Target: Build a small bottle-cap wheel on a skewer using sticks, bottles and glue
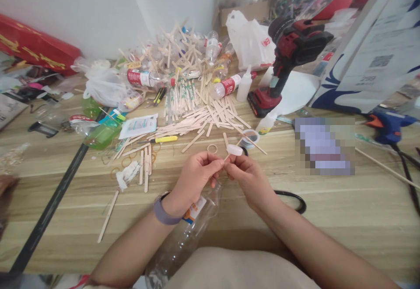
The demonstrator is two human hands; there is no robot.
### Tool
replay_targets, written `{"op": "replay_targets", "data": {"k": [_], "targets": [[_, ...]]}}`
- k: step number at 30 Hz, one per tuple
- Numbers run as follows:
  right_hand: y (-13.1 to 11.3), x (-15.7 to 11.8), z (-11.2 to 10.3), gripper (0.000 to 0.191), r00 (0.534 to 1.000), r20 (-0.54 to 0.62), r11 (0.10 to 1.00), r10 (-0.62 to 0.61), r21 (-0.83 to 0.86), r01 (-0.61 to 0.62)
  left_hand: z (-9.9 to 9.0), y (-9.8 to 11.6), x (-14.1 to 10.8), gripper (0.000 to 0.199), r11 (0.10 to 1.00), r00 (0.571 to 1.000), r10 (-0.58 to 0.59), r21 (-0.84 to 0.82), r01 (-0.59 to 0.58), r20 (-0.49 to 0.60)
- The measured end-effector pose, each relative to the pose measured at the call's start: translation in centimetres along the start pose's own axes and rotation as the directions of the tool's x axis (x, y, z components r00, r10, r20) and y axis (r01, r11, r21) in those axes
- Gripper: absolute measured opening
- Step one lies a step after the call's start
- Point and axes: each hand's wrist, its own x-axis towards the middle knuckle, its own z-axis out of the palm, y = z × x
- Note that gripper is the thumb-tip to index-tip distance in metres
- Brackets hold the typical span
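Observation:
My left hand [197, 173] is closed in a pinch on a short piece of thin pale stick [226, 158]. My right hand [248, 175] meets it fingertip to fingertip, also closed, with a white bottle cap [235, 150] at its fingers. Whether the stick passes into the cap is not clear. Beneath my left wrist lies a large clear plastic bottle [183, 241] with a label, its neck near my fingers. Just beyond the hands are a small ring [212, 149] and a small round tub [250, 138] with sticks across it.
Many craft sticks [210, 114] are heaped ahead, with a yellow cutter [166, 139] in front. Glue bottles [266, 122] and a red drill [285, 61] stand to the right, near a blurred-out phone-like object [324, 147] and a blue glue gun [390, 125]. Green bottles [105, 131] lie left.

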Motion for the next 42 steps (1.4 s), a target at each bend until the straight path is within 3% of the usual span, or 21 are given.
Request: {"op": "replay_targets", "data": {"k": [10, 18, 23, 28, 31, 35, 39, 42], "targets": [[-0.5, 0.0, -0.9, 0.02, 0.988, 0.092, 0.987, 0.123, -0.117, -0.112, -0.1, 0.6, 0.4, 0.021, 0.994, 0.996, -0.089, -0.071, 0.088, -0.012], [-1.5, -0.2, -1.3, 0.019, 0.992, 0.038, 0.98, 0.121, -0.166, -0.113, -0.3, 0.7, 0.5, 0.02, 0.997, 0.996, -0.076, -0.021, 0.075, -0.046], [-1.8, -0.1, -1.6, 0.023, 0.979, 0.11, 0.983, 0.17, 0.049, -0.176, -0.1, 0.8, 0.4, 0.02, 0.998, 0.997, -0.06, -0.012, 0.059, -0.053], [-1.9, -0.7, -2.7, 0.04, 0.984, 0.057, 0.966, 0.168, 0.189, -0.176, -0.4, 1.5, 0.3, 0.023, 0.987, 0.985, -0.159, -0.005, 0.159, -0.063], [-2.1, -1.3, -3.8, 0.036, 0.993, 0.045, 0.992, 0.113, -0.061, -0.11, -0.8, 2.3, 0.6, 0.022, 0.967, 0.966, -0.254, -0.017, 0.253, -0.057], [-2.7, -0.8, -6.7, 0.041, 0.989, -0.11, 0.899, -0.1, -0.435, 0.042, -1.1, 3.4, 1.1, 0.014, 0.957, 0.955, -0.289, -0.047, 0.287, -0.062], [-3.2, 1.7, -10.2, 0.036, 0.911, -0.287, 0.778, -0.295, -0.626, 0.055, -0.9, 4.2, 1.0, 0.013, 0.94, 0.938, -0.341, -0.042, 0.339, -0.063], [-2.9, 4.0, -11.4, 0.038, 0.872, -0.301, 0.686, -0.385, -0.725, 0.053, -0.8, 4.3, 0.8, 0.016, 0.934, 0.933, -0.356, -0.036, 0.354, -0.05]]}}
